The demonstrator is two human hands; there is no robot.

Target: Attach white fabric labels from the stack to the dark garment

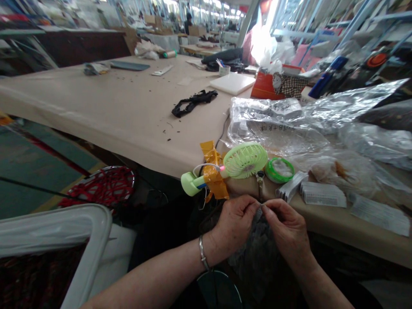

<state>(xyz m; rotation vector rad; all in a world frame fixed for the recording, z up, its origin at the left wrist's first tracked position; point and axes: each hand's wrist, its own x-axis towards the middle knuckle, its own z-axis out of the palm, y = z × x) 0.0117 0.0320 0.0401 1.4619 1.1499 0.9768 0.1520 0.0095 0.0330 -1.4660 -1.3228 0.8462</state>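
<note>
My left hand (236, 221) and my right hand (286, 225) meet at the table's front edge, thumbs and forefingers pinched closed and almost touching. Between them is the upper edge of a dark grey, thin-looking fabric (254, 249), which hangs down towards my lap. A tiny pale bit shows at the fingertips, too small to name. Just above the fingers, a small metal fitting (260, 182) stands at the table edge. A light-green handheld fan (245, 159) lies behind my left hand, fastened down with yellow tape (216, 182).
Right of the fan are a green-rimmed round container (280, 170), stacks of printed labels (322, 194) and clear plastic bags (277, 124). Black fabric scraps (194, 103) lie on the beige table (128, 107). A white bin (104, 231) and a basket of red strips (103, 186) stand at left.
</note>
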